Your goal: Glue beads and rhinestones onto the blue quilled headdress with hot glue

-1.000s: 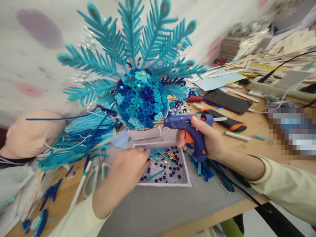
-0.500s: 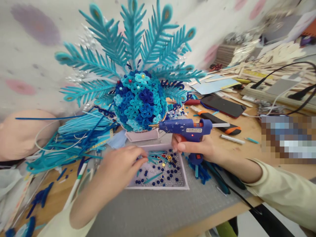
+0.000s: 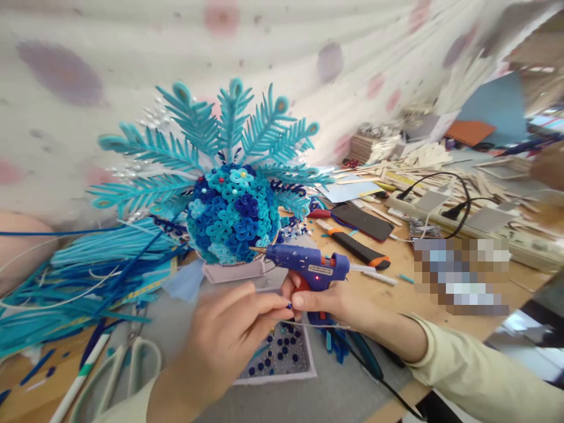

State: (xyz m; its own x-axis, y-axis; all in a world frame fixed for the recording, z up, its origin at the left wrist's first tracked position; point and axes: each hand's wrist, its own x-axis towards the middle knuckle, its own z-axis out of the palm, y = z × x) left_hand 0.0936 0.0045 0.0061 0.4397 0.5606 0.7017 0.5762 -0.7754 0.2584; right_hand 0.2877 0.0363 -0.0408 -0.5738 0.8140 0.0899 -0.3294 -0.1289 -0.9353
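Observation:
My right hand grips a blue hot glue gun, its nozzle pointing left at the headdress. Between the thumb and fingers of my left hand is a small dark blue bead, right beside my right fingertips. Under both hands lies a shallow white tray holding blue beads and tiny pale ones, partly covered by my left hand. Behind the nozzle stands a round headdress covered in blue and turquoise looped flowers, with turquoise feather-shaped sprays fanned above it.
Turquoise and blue fuzzy stems lie at the left, near pale-handled scissors. To the right are a utility knife, a phone and power strips with cables. Thin wooden strips pile up behind.
My left hand has come up from the bead tray to my right fingers and now pinches a bead. My head view has shifted, so the headdress appears lower and smaller.

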